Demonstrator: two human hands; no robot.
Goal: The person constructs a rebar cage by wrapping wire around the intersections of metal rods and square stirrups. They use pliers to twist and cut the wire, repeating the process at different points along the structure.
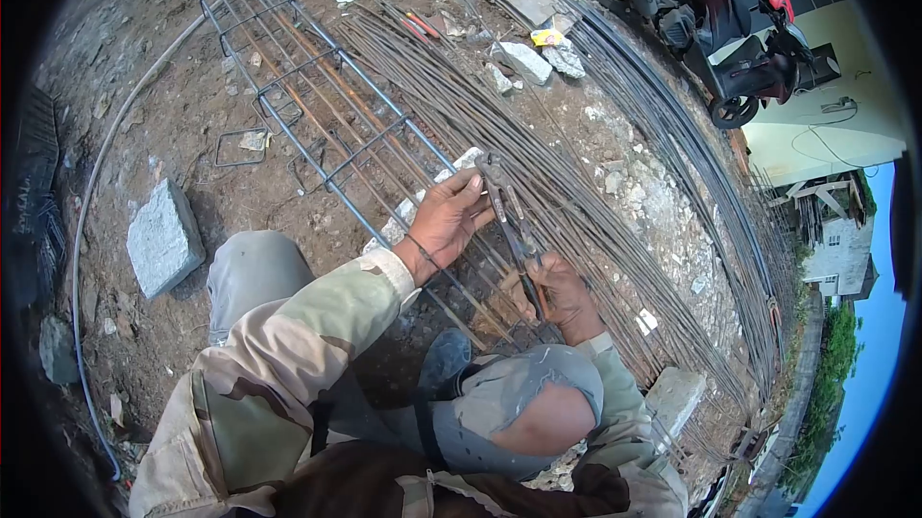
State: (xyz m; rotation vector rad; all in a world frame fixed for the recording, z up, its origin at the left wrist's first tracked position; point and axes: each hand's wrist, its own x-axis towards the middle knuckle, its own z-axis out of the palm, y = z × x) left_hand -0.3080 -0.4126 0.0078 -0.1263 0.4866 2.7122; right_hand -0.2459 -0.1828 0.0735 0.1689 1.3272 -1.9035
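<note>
My right hand (562,295) is wrapped round the handles of a pair of pincers (509,220), whose jaws point up and away from me. My left hand (444,225) is beside the jaws, thumb and fingers pressed together; what they pinch, if anything, is too small to make out. Beneath both hands runs a long rebar cage (327,182) of blue-grey and rusty bars joined by square stirrups. Its near end lies between my knees. A loose square stirrup (242,147) rests on the dirt left of the cage.
Bundled rebar rods (576,192) lie to the right, with darker rods (672,105) beyond. A concrete block (165,238) sits at left, near a curved hose (96,163). Another block (675,397) is at lower right. A red-handled tool (421,24) lies farther off; a motorbike (715,28) stands upper right.
</note>
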